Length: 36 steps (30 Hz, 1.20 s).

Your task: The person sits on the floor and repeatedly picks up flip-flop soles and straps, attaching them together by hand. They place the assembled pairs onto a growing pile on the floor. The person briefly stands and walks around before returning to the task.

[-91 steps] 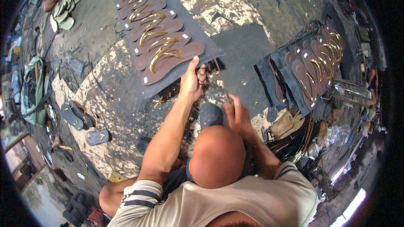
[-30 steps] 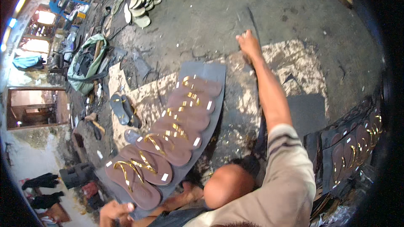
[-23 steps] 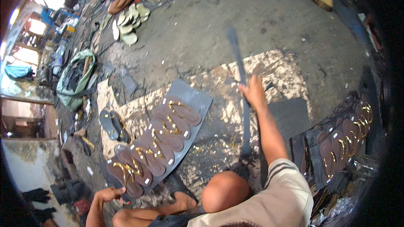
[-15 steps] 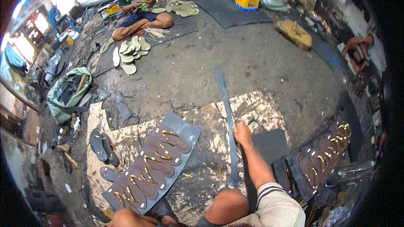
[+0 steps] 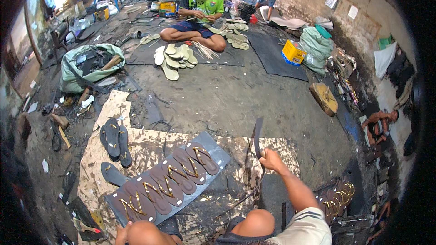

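Observation:
My right hand (image 5: 271, 159) is closed around a long dark rubber strip (image 5: 257, 134). One end stands up above the fist, and a thin length trails down toward the cardboard. Beside my left knee, at the near corner of a grey sheet (image 5: 217, 147), my left hand (image 5: 121, 233) shows only in part; its fingers are mostly hidden. On that sheet lies a row of brown flip-flops (image 5: 156, 197) with gold straps and small white tags. Left of them are dark sandals (image 5: 110, 138), and another dark sole (image 5: 113, 173) lies next to the sheet.
Worn cardboard (image 5: 150, 136) covers the floor before me. More gold-strapped sandals (image 5: 336, 199) lie at right. A person (image 5: 204, 9) in a green shirt sits at the far side behind pale soles (image 5: 175, 59). A scrap sack (image 5: 75, 70) stands left, a wooden block (image 5: 324, 99) right.
My view has tilted up and turned. The strip, earlier stretched long across the cardboard, is now lifted and bent in my right hand. My left hand has come into view at the lower left.

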Each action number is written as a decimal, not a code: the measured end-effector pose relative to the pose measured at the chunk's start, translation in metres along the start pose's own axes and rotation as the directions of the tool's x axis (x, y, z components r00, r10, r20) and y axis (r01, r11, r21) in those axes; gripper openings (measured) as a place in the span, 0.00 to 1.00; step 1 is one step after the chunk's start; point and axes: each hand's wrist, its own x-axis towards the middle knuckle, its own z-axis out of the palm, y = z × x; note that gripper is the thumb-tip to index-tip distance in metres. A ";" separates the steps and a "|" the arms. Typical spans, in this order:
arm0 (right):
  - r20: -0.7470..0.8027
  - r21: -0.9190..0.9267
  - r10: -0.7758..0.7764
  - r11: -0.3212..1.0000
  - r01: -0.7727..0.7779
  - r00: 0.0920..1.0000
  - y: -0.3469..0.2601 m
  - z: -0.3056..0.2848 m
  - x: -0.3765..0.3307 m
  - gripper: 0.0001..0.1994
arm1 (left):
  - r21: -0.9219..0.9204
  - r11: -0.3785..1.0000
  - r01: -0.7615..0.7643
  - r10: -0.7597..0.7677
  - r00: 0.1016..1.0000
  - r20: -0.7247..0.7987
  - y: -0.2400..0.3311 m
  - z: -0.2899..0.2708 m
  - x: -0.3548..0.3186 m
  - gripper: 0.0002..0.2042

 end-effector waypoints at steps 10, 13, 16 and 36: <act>-0.195 -0.383 -0.852 0.523 0.762 0.486 -0.352 -0.137 0.106 0.12 | -0.054 0.997 -0.062 0.064 0.997 0.047 -0.033 0.005 0.022 0.35; -0.481 0.195 -0.778 0.354 0.914 0.404 -0.483 -0.192 0.086 0.12 | -0.298 0.953 -0.052 0.084 0.992 0.094 -0.026 0.015 0.017 0.30; -0.570 0.433 -0.712 0.164 0.886 0.410 -0.507 -0.180 0.036 0.14 | -0.354 0.935 0.041 0.027 0.982 0.185 -0.026 -0.009 0.005 0.28; 0.344 0.938 0.085 -0.067 -0.339 0.935 -0.162 0.239 -0.098 0.20 | -0.152 0.958 0.243 -0.076 0.728 0.681 0.090 0.121 -0.081 0.34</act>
